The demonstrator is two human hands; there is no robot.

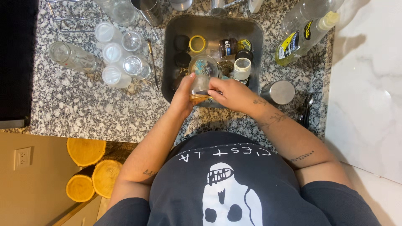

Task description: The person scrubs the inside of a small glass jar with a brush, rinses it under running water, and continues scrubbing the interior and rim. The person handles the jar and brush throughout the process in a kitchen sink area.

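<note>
Over the near edge of a small metal sink (172, 50), my left hand (184, 94) grips the side of a clear glass jar (203, 69) with a gold rim at its base. My right hand (230, 93) rests on the jar's other side, fingers touching the glass. Something blue-green shows inside the jar. Inside the sink lie black lids, a yellow ring lid (197, 44), a small brown jar (228, 47) and a white-capped jar (242, 68).
On the granite counter (83, 104) to the left stand several clear glasses and jars upside down (121, 58), plus one lying glass (73, 56). A yellow liquid bottle (299, 39) and a metal tin (278, 92) sit right; cutlery (305, 109) lies beside a white wall.
</note>
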